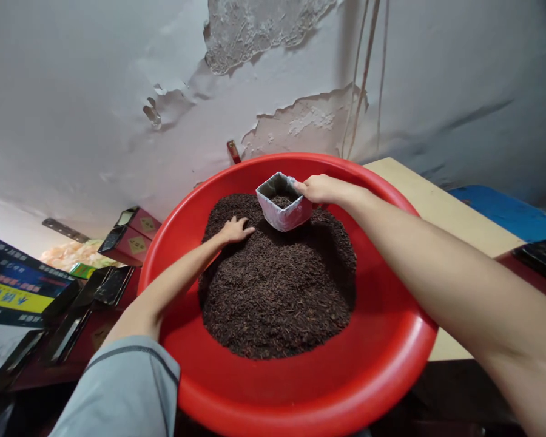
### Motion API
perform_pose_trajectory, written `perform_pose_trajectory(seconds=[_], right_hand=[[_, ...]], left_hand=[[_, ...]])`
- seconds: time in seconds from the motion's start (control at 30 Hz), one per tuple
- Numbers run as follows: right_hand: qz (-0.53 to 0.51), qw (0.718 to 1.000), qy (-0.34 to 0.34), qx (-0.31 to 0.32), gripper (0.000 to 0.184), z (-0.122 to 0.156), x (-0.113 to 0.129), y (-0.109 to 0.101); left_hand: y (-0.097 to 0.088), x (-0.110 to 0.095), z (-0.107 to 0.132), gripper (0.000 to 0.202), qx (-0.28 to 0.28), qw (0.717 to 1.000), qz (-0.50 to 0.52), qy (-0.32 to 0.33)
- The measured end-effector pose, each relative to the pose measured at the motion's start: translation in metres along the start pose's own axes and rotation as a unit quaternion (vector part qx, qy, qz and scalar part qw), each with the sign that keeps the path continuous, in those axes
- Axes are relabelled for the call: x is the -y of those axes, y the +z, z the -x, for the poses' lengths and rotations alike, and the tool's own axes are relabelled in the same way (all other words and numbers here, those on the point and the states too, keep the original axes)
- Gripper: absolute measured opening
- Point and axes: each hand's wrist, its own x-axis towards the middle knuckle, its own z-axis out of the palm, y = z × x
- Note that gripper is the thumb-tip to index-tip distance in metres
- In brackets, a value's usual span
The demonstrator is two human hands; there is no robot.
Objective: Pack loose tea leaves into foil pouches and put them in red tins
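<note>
A wide red basin (300, 394) holds a broad heap of dark brown, dry loose tea leaves (277, 291). At the heap's left side, my left hand (236, 230) rests on the leaves with its fingers spread. My right hand (318, 189) grips a whitish, square-mouthed scoop (284, 215) by its right rim, over the far part of the heap. Some leaves lie inside the scoop. Whether its underside touches the heap I cannot tell.
Dark red boxes (134, 233) with gold labels stand left of the basin, near a printed carton (16, 285). A pale board (446, 206) and a blue surface (505, 209) lie to the right. Behind rises a wall (95, 109) with peeling plaster.
</note>
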Motion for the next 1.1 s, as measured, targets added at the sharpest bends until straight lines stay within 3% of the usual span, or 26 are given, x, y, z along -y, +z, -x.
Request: perform_pose_trajectory(seconds=[0.13, 0.4, 0.6, 0.7, 0.8, 0.87, 1.0, 1.1], right_hand=[[0.005, 1.0, 0.012, -0.006, 0.071, 0.006, 0.004, -0.002], [0.013, 1.0, 0.017, -0.01, 0.073, 0.008, 0.005, -0.002], [-0.001, 1.0, 0.006, -0.002, 0.066, 0.007, 0.003, -0.002], [-0.002, 1.0, -0.001, -0.006, 0.067, 0.004, 0.001, -0.002], [0.005, 1.0, -0.007, -0.008, 0.068, 0.0, -0.001, -0.001], [-0.001, 1.0, -0.005, -0.007, 0.07, -0.002, -0.002, -0.001], [-0.029, 1.0, 0.005, -0.003, 0.073, -0.002, -0.001, 0.001], [-0.049, 0.999, 0.009, 0.008, 0.074, -0.001, -0.001, 0.002]], left_hand=[[0.02, -0.006, 0.016, 0.07, 0.033, 0.999, -0.026, 0.013], [0.024, -0.015, 0.025, 0.067, 0.012, 1.0, -0.011, 0.023], [0.024, -0.011, 0.023, 0.043, -0.03, 0.996, 0.078, 0.009], [0.01, -0.009, 0.021, 0.027, -0.067, 0.992, 0.104, 0.006], [-0.014, -0.015, 0.016, 0.016, -0.126, 0.979, 0.159, 0.006], [-0.035, -0.026, 0.01, 0.011, -0.182, 0.952, 0.244, 0.026], [-0.073, -0.065, -0.003, 0.015, -0.31, 0.87, 0.367, 0.112], [-0.088, -0.097, -0.014, 0.019, -0.337, 0.831, 0.411, 0.163]])
